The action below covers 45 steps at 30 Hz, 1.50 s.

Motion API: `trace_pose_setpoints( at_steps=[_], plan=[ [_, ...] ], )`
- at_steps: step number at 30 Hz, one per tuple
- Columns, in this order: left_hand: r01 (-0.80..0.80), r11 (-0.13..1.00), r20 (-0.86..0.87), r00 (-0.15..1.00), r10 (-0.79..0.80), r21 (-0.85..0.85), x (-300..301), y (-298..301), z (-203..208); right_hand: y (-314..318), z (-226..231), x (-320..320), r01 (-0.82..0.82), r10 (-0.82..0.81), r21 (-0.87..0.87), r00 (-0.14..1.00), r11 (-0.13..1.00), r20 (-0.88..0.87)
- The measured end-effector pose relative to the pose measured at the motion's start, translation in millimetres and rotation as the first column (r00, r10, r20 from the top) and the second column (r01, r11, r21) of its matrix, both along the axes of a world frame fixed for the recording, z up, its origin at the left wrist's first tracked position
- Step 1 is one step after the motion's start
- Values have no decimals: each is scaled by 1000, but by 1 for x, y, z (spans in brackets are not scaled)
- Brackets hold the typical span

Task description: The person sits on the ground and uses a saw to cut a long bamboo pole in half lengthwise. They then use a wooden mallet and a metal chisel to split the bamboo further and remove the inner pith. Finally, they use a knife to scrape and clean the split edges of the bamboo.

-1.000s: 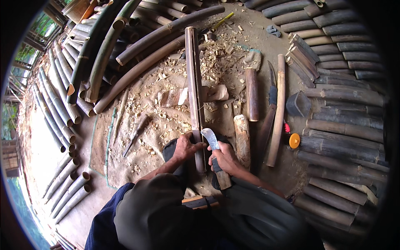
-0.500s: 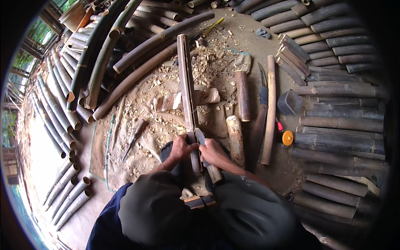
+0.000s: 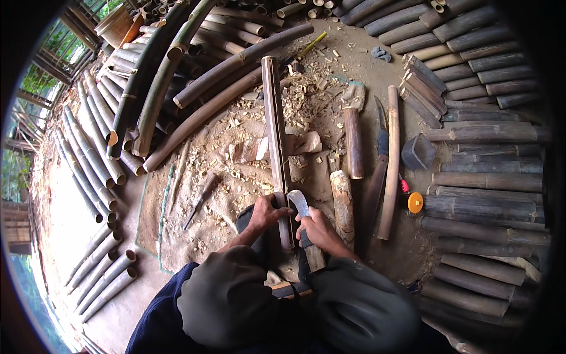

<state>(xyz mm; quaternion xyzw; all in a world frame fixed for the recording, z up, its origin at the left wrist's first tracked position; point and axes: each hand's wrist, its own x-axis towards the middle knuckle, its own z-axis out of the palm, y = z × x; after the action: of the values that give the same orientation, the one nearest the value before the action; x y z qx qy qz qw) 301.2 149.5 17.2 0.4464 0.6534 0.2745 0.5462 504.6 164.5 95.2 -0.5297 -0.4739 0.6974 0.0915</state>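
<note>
A long bamboo pole (image 3: 275,127) with dark lengthwise splits runs away from me between my knees. My left hand (image 3: 265,216) is closed round it near its close end, thumb across the top. My right hand (image 3: 318,230) grips a curved-blade knife (image 3: 299,202), its grey blade pointing up and away beside the pole's right side. The knife's thick wooden handle (image 3: 315,258) reaches back toward my right knee. Whether the blade touches the bamboo I cannot tell. Beyond my hands, a split wood block (image 3: 250,151) lies under or behind the pole.
Wood chips litter the sacking (image 3: 236,177). To the right lie a whitish log (image 3: 341,200), a short bamboo piece (image 3: 354,141), a saw (image 3: 377,165), a long stick (image 3: 390,171), a dark container (image 3: 418,151) and a yellow disc (image 3: 415,203). Stacked bamboo (image 3: 483,206) lines both sides.
The whole view has shifted slightly, things sitting lower and further right. My right hand has moved a little away from the pole, and the knife blade now shows more of its flat side.
</note>
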Motion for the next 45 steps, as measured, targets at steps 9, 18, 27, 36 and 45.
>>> trace_pose_setpoints(
  at_steps=[9,18,27,36,45],
  plan=[
    [-10,1000,55,998,9,15,-4,-3,-7,16,-31,-17,-44,24,189,994,981,107],
    [6,1000,-58,998,-6,-7,-2,-1,-10,9,17,-11,22,-21,-9,992,1000,127],
    [-1,1000,21,1000,1,-10,-1,0,-3,-5,-12,10,28,-29,-40,999,999,-32],
    [1,1000,43,999,-2,2,-4,-1,-8,16,-14,-13,-64,52,149,995,987,87],
    [3,1000,42,999,-5,30,-7,-4,-14,3,0,-3,150,-168,-137,977,979,-130]
  ],
)
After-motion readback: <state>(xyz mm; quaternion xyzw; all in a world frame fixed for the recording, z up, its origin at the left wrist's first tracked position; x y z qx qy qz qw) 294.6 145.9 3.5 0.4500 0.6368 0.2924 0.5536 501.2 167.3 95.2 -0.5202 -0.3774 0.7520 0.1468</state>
